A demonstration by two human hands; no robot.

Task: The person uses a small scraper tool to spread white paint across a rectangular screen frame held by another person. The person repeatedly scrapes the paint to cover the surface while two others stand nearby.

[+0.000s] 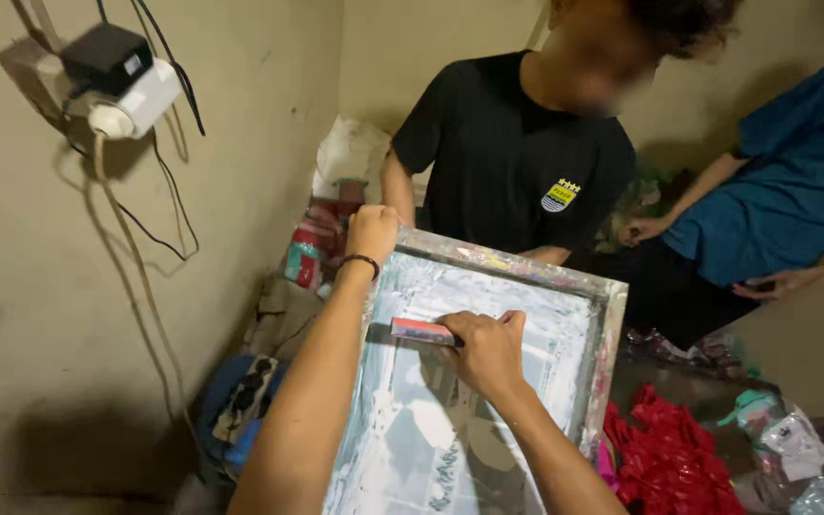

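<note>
While the printing frame [517, 286] lies flat and slightly tilted toward the far corner of the room, the person's right hand [486, 348] is clenched around a squeegee [423, 331], a short bar with a reddish edge, pressing it down on the pale, ink-smeared mesh near the middle of the screen. The left hand [372, 232] is closed over the far left corner of the frame, gripping the rim, with a dark band [361, 259] around the wrist. The frame's border is streaked with dried colour, mostly pink and yellow along the far and right sides. Just beyond the frame stands another person in a black shirt [503, 157] with a small badge on the chest, one forearm resting near the frame's far edge. To the right a third person in a blue shirt [793, 172] sits with both hands low, well apart from the frame. Beside the frame's right edge lies a heap of red cloth [669, 453], and next to it some crumpled clear plastic bags [793, 453]. On the left wall hangs a white power socket [135, 100] with a black adapter [105, 55] plugged in, and dark cables [169, 191] trail down from it. Below, against the wall, sits a pile of mixed fabric and bags [269, 362], some blue, some red and green.
</note>
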